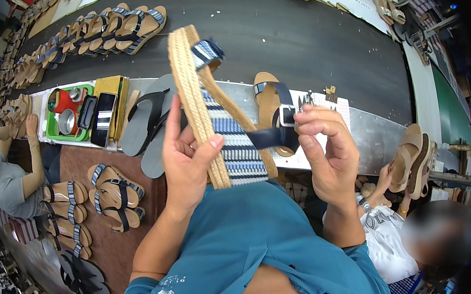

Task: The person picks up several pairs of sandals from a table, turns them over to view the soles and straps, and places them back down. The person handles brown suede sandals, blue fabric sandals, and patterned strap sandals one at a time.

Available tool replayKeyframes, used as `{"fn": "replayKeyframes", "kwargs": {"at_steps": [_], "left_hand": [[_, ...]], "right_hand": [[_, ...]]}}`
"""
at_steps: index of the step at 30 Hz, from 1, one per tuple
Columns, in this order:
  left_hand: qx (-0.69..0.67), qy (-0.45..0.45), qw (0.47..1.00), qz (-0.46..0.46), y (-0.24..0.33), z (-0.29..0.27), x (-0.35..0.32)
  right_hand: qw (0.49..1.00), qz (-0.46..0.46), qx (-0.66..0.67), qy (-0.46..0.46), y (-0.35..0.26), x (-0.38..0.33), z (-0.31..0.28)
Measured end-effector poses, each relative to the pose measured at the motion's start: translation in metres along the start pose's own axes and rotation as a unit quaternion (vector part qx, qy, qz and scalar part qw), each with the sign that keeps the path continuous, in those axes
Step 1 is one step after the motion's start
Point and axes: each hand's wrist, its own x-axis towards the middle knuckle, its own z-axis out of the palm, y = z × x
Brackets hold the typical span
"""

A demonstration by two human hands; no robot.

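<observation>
A wedge sandal (235, 144) with a tan braided sole edge, blue striped fabric and a dark buckled ankle strap is held up on its side before me. My left hand (186, 159) grips it by the sole, thumb over the striped wedge. At the metal buckle (287, 115), my right hand (328, 147) pinches the end of the dark strap between thumb and fingers. Just behind, a matching sandal (266, 83) lies on the work surface, partly hidden by the held one. Grey flip-flops (145, 117) with black straps lie left of my left hand.
A dark conveyor belt (268, 35) runs across the front, with a row of sandals (107, 33) on it. A green tray (53, 126) holds red containers and cups. Sandals (114, 195) rest on a brown surface at left. Co-workers sit at both sides; the right one holds beige sandals (408, 160).
</observation>
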Motion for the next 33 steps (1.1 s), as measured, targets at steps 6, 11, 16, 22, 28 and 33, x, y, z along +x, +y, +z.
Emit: {"fn": "replayKeyframes", "kwargs": {"at_steps": [6, 11, 16, 22, 28, 33], "left_hand": [[0.049, -0.058, 0.997, -0.011, -0.001, 0.011, -0.011], [0.079, -0.088, 0.993, -0.023, -0.002, 0.004, -0.015], [0.088, -0.1, 0.991, -0.028, -0.009, 0.001, -0.015], [0.09, -0.143, 0.984, 0.052, -0.035, -0.008, -0.01], [0.067, -0.095, 0.993, 0.029, -0.058, -0.017, 0.013], [-0.159, -0.076, 0.969, -0.174, -0.087, -0.032, 0.036]], "right_hand": [[0.993, 0.093, 0.013, -0.068, -0.006, 0.025, 0.018], [0.923, 0.287, 0.23, -0.113, 0.005, 0.022, 0.021], [0.928, 0.278, 0.228, -0.098, 0.009, 0.019, 0.022], [0.994, 0.075, -0.016, -0.073, -0.001, 0.02, 0.031], [0.995, 0.057, -0.054, -0.06, 0.001, 0.014, 0.035], [0.982, 0.163, -0.031, 0.084, 0.041, 0.005, 0.006]]}}
